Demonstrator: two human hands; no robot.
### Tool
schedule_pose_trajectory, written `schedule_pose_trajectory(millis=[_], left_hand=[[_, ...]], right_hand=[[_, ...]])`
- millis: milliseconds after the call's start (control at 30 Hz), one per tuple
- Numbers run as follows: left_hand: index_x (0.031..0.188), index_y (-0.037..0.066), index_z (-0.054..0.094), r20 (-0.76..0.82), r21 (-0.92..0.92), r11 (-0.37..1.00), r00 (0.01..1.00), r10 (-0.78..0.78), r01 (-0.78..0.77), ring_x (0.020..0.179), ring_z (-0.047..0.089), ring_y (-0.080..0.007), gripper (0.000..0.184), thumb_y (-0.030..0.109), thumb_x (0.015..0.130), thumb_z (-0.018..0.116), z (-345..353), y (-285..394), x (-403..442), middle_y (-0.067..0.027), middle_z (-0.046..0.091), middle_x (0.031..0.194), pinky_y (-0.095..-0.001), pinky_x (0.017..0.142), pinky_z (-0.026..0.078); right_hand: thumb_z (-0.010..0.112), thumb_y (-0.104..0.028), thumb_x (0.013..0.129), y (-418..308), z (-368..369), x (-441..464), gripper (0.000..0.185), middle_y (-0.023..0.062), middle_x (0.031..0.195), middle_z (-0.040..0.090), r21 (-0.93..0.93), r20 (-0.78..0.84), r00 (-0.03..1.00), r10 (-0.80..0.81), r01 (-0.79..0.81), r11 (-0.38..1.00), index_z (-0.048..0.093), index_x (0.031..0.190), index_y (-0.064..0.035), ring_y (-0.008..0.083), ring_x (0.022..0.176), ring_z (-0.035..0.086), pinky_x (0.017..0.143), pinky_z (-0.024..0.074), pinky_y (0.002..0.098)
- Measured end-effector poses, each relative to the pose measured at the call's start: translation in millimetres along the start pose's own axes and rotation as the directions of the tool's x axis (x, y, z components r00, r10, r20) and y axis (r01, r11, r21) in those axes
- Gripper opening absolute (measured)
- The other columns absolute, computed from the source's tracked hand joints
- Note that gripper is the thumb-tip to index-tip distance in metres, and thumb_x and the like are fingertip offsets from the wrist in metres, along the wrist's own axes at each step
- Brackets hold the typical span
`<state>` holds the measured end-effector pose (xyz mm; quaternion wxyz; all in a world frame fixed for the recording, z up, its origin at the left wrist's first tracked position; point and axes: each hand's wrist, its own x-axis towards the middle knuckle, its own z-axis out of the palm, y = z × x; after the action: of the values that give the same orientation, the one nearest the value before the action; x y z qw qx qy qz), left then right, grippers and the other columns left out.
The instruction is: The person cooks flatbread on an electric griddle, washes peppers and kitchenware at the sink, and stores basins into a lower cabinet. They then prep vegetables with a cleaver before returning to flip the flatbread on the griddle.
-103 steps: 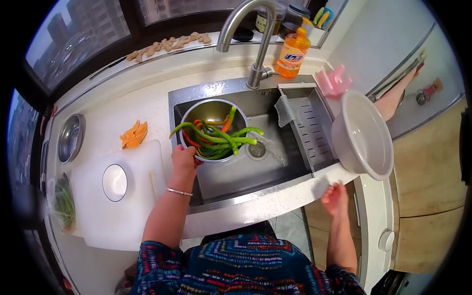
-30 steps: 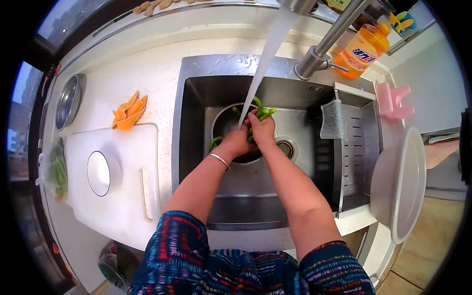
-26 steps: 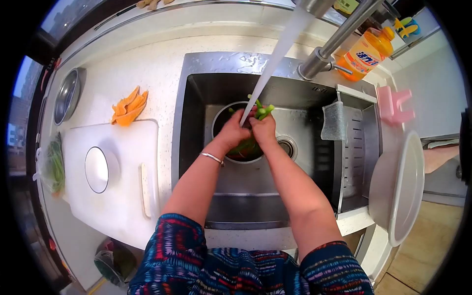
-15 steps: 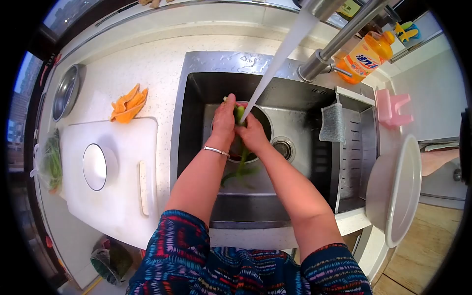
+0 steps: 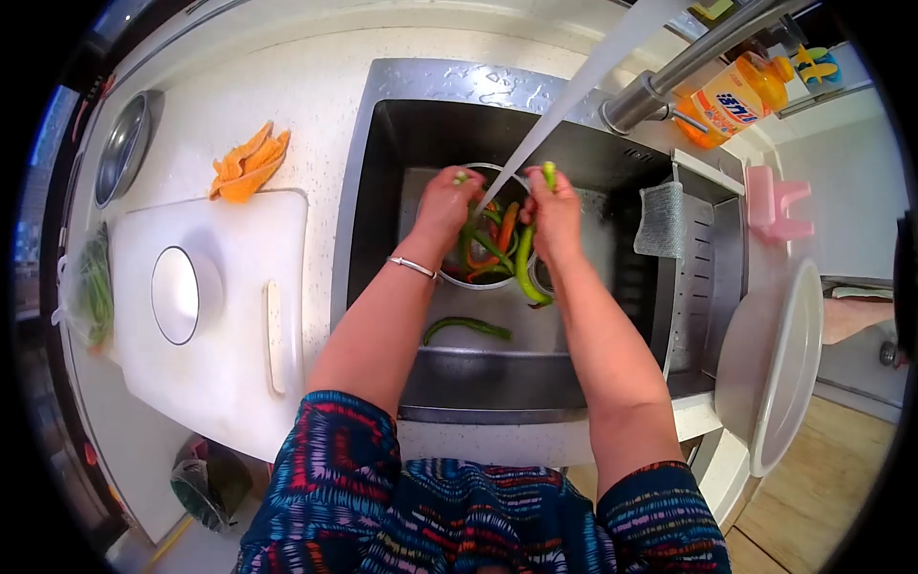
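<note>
Head view: at the right rim (image 5: 525,203) of the bowl (image 5: 490,284), a green pepper (image 5: 525,266) is hanging from my curled right hand (image 5: 556,212); near the bowl's left, my left hand (image 5: 445,212) is clasping a green stem (image 5: 461,178).

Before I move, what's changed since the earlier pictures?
The left hand let go of the bowl; the right hand moved left, over the sink, and took a green pepper. A loose pepper now lies on the sink floor; water runs. The orange cloth stayed put.
</note>
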<state>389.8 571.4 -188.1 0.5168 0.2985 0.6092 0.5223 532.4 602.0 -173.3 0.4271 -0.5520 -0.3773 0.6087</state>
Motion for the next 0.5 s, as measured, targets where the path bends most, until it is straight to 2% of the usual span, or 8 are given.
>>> schedule_pose_trajectory(millis=[67, 167, 233, 267, 333, 400, 467, 500], left_hand=[[0.094, 0.004, 0.054, 0.281, -0.478, 0.862, 0.959, -0.034, 0.17, 0.07, 0.052, -0.0131, 0.015, 0.011, 0.083, 0.048, 16.8, 8.9, -7.9, -0.0031, 0.055, 0.078, -0.0261, 0.065, 0.043], [0.098, 0.006, 0.054, 0.283, -0.569, 0.785, 0.955, -0.092, 0.244, 0.08, 0.051, -0.0137, 0.022, 0.023, 0.086, 0.046, 14.5, 14.7, -11.8, -0.0027, 0.054, 0.085, -0.0283, 0.073, 0.042], [0.1, 0.005, 0.053, 0.207, -0.62, 0.735, 0.961, -0.183, 0.274, 0.079, 0.05, -0.0148, 0.031, 0.033, 0.087, 0.045, 15.2, 28.7, -17.7, -0.0035, 0.053, 0.085, -0.0284, 0.075, 0.04], [0.1, 0.005, 0.053, 0.207, -0.62, 0.734, 0.961, -0.186, 0.276, 0.079, 0.05, -0.0148, 0.031, 0.033, 0.087, 0.045, 19.8, 28.5, -18.2, -0.0035, 0.053, 0.085, -0.0284, 0.075, 0.04], [0.106, 0.002, 0.05, -0.059, -0.589, 0.808, 0.997, -0.058, 0.012, 0.081, 0.049, -0.0151, 0.036, 0.033, 0.087, 0.045, 30.6, 27.7, -18.9, -0.0038, 0.053, 0.088, -0.0275, 0.078, 0.04], [0.112, 0.0, 0.047, -0.014, -0.492, 0.87, 1.0, 0.021, -0.025, 0.083, 0.049, -0.0151, 0.047, 0.037, 0.084, 0.048, 27.0, 16.8, -19.1, -0.0052, 0.053, 0.091, -0.0266, 0.078, 0.039], [0.113, 0.003, 0.047, 0.406, -0.186, 0.982, 0.913, 0.036, 0.044, 0.087, 0.05, -0.0138, 0.049, 0.038, 0.08, 0.057, 17.1, 10.1, -25.7, -0.0048, 0.052, 0.099, -0.0267, 0.079, 0.04], [0.103, 0.003, 0.052, 0.457, -0.119, 0.98, 0.885, -0.091, 0.162, 0.079, 0.053, -0.0125, 0.043, 0.029, 0.072, 0.066, 13.9, 13.8, -29.6, -0.004, 0.056, 0.091, -0.0257, 0.074, 0.042]], right_hand=[[0.049, -0.022, 0.085, 9.0, 21.3, -7.8, 0.024, 0.0044, 0.088, 0.057, 0.227, 0.208, 0.974, -0.093, 0.044, 0.973, 0.052, 0.103, -0.0068, 0.0132, 0.078, 0.054, 0.072, 0.0424, 0.0253], [0.05, -0.017, 0.083, 32.1, 40.8, -9.1, 0.033, 0.0122, 0.105, 0.054, 0.023, 0.246, 0.939, -0.239, 0.24, 0.97, 0.047, 0.113, -0.0037, 0.0197, 0.099, 0.05, 0.087, 0.0362, 0.028], [0.051, -0.014, 0.082, 28.6, 44.5, -18.6, 0.032, 0.0129, 0.104, 0.054, -0.059, 0.26, 0.924, -0.281, 0.305, 0.95, 0.047, 0.113, -0.0035, 0.0198, 0.098, 0.051, 0.086, 0.0369, 0.0281], [0.051, -0.011, 0.081, 26.7, 45.3, -24.3, 0.032, 0.0136, 0.103, 0.054, -0.137, 0.281, 0.905, -0.318, 0.366, 0.92, 0.047, 0.112, -0.0033, 0.0198, 0.096, 0.051, 0.085, 0.0377, 0.0283], [0.053, -0.007, 0.08, 16.3, 48.5, -29.4, 0.03, 0.0111, 0.099, 0.055, -0.182, 0.21, 0.939, -0.273, 0.312, 0.933, 0.048, 0.109, -0.0031, 0.0193, 0.092, 0.053, 0.082, 0.0399, 0.0278], [0.053, -0.006, 0.079, 9.4, 46.0, -20.5, 0.027, 0.0085, 0.094, 0.056, 0.164, 0.072, 0.968, -0.242, 0.228, 0.96, 0.048, 0.106, -0.0038, 0.0196, 0.086, 0.054, 0.079, 0.0414, 0.0263], [0.054, -0.01, 0.08, -16.8, 39.7, -20.9, 0.025, 0.0047, 0.083, 0.053, 0.196, 0.024, 0.98, -0.2, 0.192, 0.962, 0.048, 0.104, -0.0064, 0.0167, 0.073, 0.052, 0.068, 0.0444, 0.0274], [0.054, -0.013, 0.081, -22.4, 32.9, -15.1, 0.025, 0.0033, 0.078, 0.05, 0.379, 0.098, 0.989, -0.111, 0.066, 0.923, 0.047, 0.105, -0.0076, 0.0145, 0.067, 0.049, 0.061, 0.0434, 0.0273]])
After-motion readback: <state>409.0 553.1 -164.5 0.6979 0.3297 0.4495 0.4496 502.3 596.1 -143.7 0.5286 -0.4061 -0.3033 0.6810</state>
